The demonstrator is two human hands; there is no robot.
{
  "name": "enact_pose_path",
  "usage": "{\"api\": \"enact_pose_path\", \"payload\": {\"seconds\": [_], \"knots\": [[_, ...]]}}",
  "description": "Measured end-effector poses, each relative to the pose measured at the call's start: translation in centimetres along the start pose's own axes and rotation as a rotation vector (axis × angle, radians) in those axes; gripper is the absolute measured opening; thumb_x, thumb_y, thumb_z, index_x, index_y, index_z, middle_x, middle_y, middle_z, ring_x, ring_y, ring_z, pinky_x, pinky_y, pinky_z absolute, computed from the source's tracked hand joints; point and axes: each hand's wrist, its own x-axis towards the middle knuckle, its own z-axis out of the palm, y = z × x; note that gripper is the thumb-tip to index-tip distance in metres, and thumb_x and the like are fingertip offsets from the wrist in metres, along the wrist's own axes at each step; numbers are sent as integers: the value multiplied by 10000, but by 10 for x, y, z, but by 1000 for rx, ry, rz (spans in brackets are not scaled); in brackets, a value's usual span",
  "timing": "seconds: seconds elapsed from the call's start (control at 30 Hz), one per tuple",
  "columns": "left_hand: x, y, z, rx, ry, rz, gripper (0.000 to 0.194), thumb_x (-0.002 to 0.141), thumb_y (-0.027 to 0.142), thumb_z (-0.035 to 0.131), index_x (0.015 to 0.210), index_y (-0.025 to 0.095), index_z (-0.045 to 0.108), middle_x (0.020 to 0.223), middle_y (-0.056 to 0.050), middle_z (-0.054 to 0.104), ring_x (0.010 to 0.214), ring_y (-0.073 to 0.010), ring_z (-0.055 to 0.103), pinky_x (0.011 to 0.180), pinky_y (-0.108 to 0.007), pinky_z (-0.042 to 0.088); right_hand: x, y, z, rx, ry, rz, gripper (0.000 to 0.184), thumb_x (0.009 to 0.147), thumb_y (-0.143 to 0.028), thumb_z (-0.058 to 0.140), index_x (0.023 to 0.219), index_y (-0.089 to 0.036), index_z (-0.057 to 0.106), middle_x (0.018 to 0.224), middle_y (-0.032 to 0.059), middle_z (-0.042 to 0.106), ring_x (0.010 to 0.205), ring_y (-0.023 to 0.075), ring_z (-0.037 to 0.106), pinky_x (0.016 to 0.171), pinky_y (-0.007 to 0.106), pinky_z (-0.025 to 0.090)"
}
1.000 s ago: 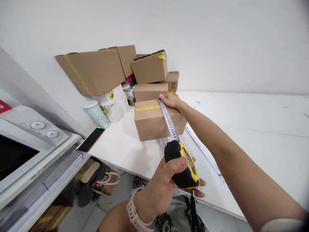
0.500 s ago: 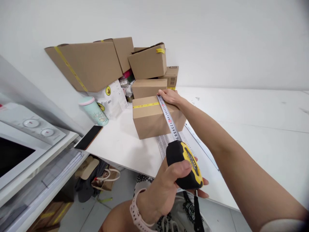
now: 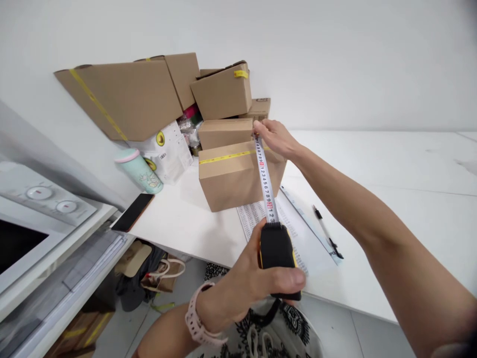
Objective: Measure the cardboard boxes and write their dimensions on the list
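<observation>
My left hand (image 3: 248,276) is wrapped round the black and yellow case of a tape measure (image 3: 276,251), with the thumb across its near end. From the case the printed metal blade (image 3: 265,181) runs out over a taped cardboard box (image 3: 227,186). At the far end of the blade, my right hand (image 3: 276,136) pinches the tip near the box's back edge. Its fingers partly hide that tip. The box stands on the white table (image 3: 179,214), over part of a printed sheet (image 3: 249,219).
Several more cardboard boxes (image 3: 126,94) are stacked behind. On the left stand a mint tumbler (image 3: 139,171), a phone (image 3: 133,213) and a microwave (image 3: 40,204). A pen (image 3: 325,228) lies right of a ruler-like strip (image 3: 309,223).
My right hand has moved the tape's tip farther back and up across the box. More blade is out, and the case has turned in my left hand. A pen now shows.
</observation>
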Motion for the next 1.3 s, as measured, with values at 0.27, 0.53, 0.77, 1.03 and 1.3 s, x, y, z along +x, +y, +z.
{"api": "enact_pose_path", "payload": {"seconds": [0.27, 0.53, 0.77, 1.03, 1.3], "knots": [[2, 59, -26, 509, 330, 305, 818, 655, 321, 890, 1389, 310, 527, 1051, -45, 634, 770, -211, 628, 636, -343, 549, -113, 17, -60, -119, 228, 78, 518, 996, -667, 392, 1125, -236, 649, 943, 64, 673, 1000, 241, 648, 804, 357, 497], [51, 153, -51, 1700, 861, 510, 1034, 631, 398, 931, 1512, 225, 418, 1429, -84, 563, 1330, -443, 498, 1142, -637, 312, -223, 129, -54, -727, -201, 657, 318, 927, -567, 513, 860, -258, 548, 806, 84, 713, 750, 298, 653, 670, 392, 425], [84, 161, -79, 1687, 665, 264, 1108, 666, 615, 889, 1557, 251, 342, 1574, -27, 425, 1480, -446, 292, 1211, -684, 91, -237, 130, -45, -650, -280, 589, 161, 939, -328, 458, 1033, -255, 565, 825, 82, 718, 743, 292, 645, 666, 390, 423], [93, 140, -85, 1546, 748, 349, 789, 803, 482, 810, 1492, 278, 483, 1530, 89, 458, 1492, -343, 263, 1268, -507, 78, -253, 135, -65, 334, 48, 523, 277, 898, -440, 601, 1062, -241, 702, 904, 59, 771, 882, 231, 732, 859, 434, 570], [131, 140, -137, 1596, 936, 698, 524, 786, 383, 776, 1291, 277, 689, 1350, 57, 662, 1276, -247, 536, 1197, -418, 316, -265, 119, -42, 317, 151, 425, 385, 748, -470, 850, 993, -223, 685, 803, 35, 774, 786, 215, 720, 804, 418, 574]]}}
